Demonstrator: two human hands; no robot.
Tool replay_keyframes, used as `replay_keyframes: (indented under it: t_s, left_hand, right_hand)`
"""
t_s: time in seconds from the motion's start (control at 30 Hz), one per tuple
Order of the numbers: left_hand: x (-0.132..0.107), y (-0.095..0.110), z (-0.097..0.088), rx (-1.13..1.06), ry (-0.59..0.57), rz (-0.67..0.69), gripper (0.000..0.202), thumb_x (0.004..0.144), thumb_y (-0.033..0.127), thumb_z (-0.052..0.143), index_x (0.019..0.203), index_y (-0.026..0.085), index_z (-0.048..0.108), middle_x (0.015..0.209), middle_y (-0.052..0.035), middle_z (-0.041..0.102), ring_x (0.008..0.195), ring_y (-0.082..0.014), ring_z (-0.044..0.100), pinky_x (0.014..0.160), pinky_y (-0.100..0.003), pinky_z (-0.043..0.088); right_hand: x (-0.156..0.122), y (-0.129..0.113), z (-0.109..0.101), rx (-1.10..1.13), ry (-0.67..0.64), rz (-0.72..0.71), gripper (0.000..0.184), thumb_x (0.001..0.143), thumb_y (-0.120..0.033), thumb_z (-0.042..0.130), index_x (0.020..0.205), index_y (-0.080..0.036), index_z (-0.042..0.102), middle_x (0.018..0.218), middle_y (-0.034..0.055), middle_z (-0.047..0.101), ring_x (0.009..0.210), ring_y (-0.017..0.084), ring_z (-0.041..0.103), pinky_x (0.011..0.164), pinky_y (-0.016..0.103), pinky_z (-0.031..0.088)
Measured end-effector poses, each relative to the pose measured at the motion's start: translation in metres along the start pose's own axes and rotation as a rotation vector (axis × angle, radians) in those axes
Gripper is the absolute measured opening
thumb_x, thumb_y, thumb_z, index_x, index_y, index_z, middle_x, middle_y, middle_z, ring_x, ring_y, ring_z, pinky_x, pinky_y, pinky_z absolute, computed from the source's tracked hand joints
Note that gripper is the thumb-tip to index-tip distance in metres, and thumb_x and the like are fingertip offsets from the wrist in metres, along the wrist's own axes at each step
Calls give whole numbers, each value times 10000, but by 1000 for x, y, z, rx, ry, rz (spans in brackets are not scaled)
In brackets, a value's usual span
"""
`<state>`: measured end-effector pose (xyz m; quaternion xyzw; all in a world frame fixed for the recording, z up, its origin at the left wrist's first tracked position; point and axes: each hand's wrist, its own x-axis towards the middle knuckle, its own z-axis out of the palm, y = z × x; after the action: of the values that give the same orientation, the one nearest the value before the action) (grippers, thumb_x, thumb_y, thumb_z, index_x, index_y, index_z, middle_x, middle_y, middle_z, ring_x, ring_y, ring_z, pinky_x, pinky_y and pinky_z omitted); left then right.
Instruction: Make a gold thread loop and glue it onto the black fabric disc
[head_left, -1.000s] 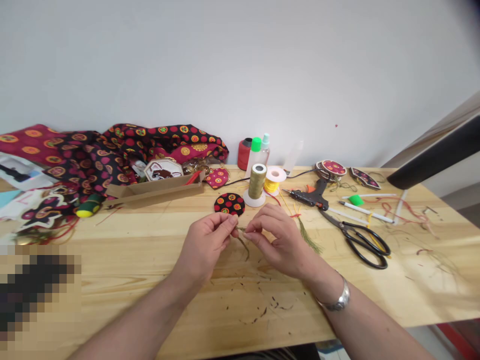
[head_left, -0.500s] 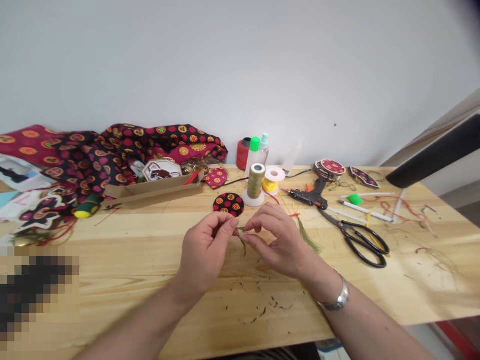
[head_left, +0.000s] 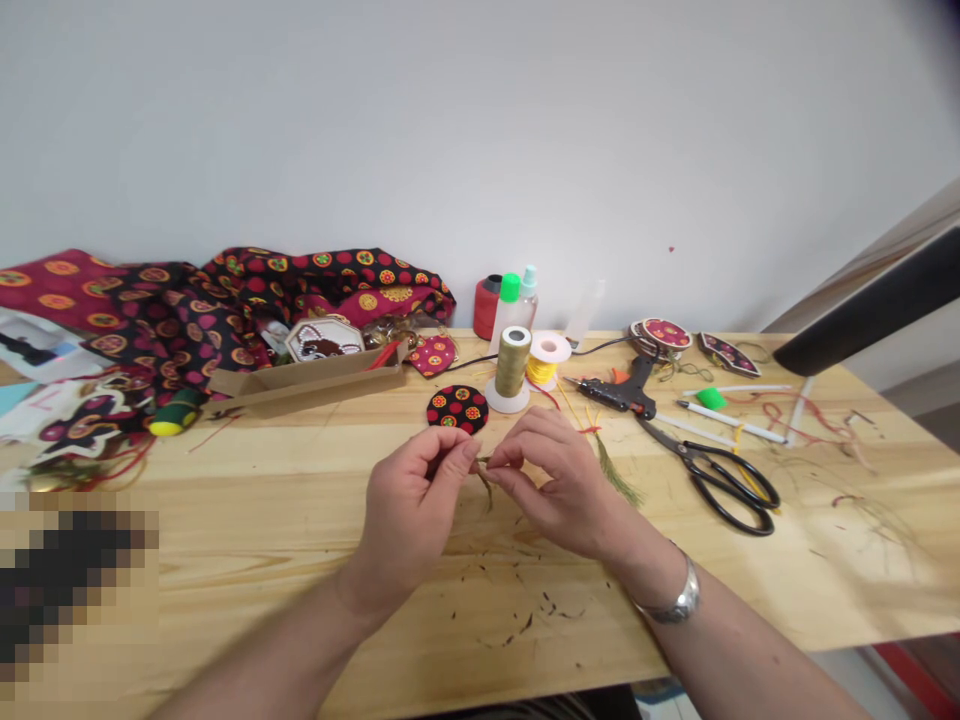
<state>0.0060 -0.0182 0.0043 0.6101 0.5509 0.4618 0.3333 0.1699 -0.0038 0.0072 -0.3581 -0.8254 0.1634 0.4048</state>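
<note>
- We pinch a thin olive thread strand (head_left: 484,472) between both hands, just in front of the tall spool (head_left: 513,362). It is held slightly above the table (head_left: 262,500), and its frayed end hangs limp.
- Our left hand (head_left: 411,500) is closed on one end, thumb pressed to forefinger. Our right hand (head_left: 556,478) grips the other end the same way, and the fingertips nearly meet.
- A smooth silvery bracelet (head_left: 679,595) circles our right wrist.
- A flat round fabric disc (head_left: 457,408), black with red and yellow dots, lies between the spool and our hands.
- The spool is an upright cylinder of olive-gold thread on a white base. A low reel of yellow cord (head_left: 547,358) stands just to its right.
- A feathery olive tassel (head_left: 619,478) lies to the front right of the spool, beside our right hand.
- Right of the spool, a black glue gun (head_left: 622,392) lies on its side. Farther right are black-handled scissors (head_left: 720,478).
- Left of the spool sits a shallow cardboard box (head_left: 307,382), with crumpled dotted cloth (head_left: 225,295) behind it.
- The table is pale grained wood, sprinkled with short thread clippings.
</note>
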Motion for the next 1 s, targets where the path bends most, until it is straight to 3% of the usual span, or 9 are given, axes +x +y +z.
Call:
replay_keyframes:
  t_s: [0.3, 0.6, 0.87, 1.0]
  left_hand:
    - [1, 5, 0, -17, -22, -55, 164, 817, 303, 546, 722, 184, 606, 620, 32, 596, 572, -110, 498, 551, -207, 406]
    - [2, 8, -1, -20, -55, -172, 186, 797, 314, 543, 672, 184, 591, 551, 38, 542, 476, -98, 419, 447, -215, 315]
    - [5, 7, 0, -24, -66, -190, 187, 792, 292, 546, 647, 180, 584, 531, 41, 528, 463, -93, 400, 436, -214, 299]
    - [8, 3, 0, -50, -67, -181, 183, 784, 302, 566, 654, 176, 589, 562, 35, 551, 479, -90, 415, 445, -208, 307]
  right_hand:
    - [-1, -2, -3, -24, -73, 5, 104, 841, -156, 527, 745, -186, 552, 736, 15, 572, 762, 161, 488, 712, 326, 379]
    - [-1, -3, -4, -32, -154, -62, 132, 826, -92, 495, 766, -189, 560, 756, 16, 580, 794, 162, 493, 793, 340, 379]
    - [0, -4, -2, -90, -209, -92, 137, 823, -89, 487, 751, -176, 566, 741, 18, 572, 782, 158, 492, 780, 336, 366]
    - [0, -3, -8, 40, -202, -63, 104, 828, -168, 545, 730, -180, 577, 723, 7, 581, 755, 148, 512, 783, 335, 384]
